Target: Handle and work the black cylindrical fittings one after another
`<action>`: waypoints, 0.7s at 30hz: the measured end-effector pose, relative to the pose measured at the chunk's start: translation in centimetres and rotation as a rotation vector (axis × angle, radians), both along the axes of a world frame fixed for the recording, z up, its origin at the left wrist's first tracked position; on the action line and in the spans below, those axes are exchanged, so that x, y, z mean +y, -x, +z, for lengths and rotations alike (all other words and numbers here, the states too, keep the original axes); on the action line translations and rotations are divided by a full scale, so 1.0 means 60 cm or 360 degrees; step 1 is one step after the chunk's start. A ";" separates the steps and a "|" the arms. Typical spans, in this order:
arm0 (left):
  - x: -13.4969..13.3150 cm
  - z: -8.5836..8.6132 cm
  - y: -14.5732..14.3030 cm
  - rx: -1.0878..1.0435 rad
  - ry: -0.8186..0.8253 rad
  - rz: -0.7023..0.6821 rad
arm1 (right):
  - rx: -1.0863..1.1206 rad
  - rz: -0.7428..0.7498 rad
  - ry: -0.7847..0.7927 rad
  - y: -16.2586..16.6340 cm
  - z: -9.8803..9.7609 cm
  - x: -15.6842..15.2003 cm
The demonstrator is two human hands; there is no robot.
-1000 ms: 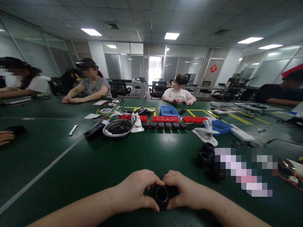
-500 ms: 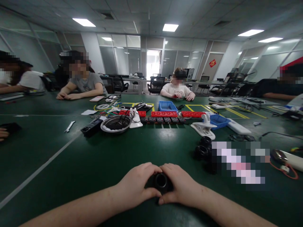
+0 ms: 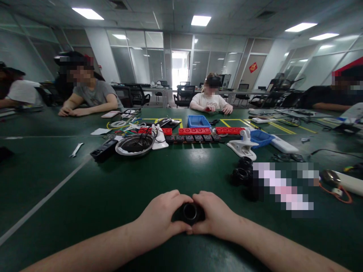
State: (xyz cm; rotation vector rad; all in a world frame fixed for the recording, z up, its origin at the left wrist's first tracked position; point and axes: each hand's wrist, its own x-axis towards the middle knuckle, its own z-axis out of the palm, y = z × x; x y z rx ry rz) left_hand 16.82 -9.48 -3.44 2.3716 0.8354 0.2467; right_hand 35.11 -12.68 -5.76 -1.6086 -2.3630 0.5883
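- The left hand (image 3: 163,217) and right hand (image 3: 216,215) met at lower centre of the frame, both curled around a black ring (image 3: 190,212).
- The ring sat between the thumbs and fingertips, its opening facing the camera, just above the green table (image 3: 85,196).
- More black rings (image 3: 242,172) lay right of centre.
- A metal bowl (image 3: 134,144) stood at upper centre-left.

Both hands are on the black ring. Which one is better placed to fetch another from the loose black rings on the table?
Right, probably. The loose black rings lie on the side of the right hand. The left hand would have to cross over the held black ring to reach them.
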 end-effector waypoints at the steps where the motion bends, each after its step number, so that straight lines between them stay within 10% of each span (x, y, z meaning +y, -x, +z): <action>1: 0.000 -0.001 -0.001 -0.0009 -0.0016 0.0036 | -0.0033 -0.0031 -0.0031 0.005 0.000 -0.002; 13: 0.011 -0.010 0.003 -0.0218 0.0009 -0.0211 | 0.0679 0.0373 0.0551 -0.038 0.016 0.017; 21: 0.001 -0.013 -0.005 -0.0227 0.0016 -0.0074 | 0.0433 0.0220 0.0376 -0.020 0.004 0.015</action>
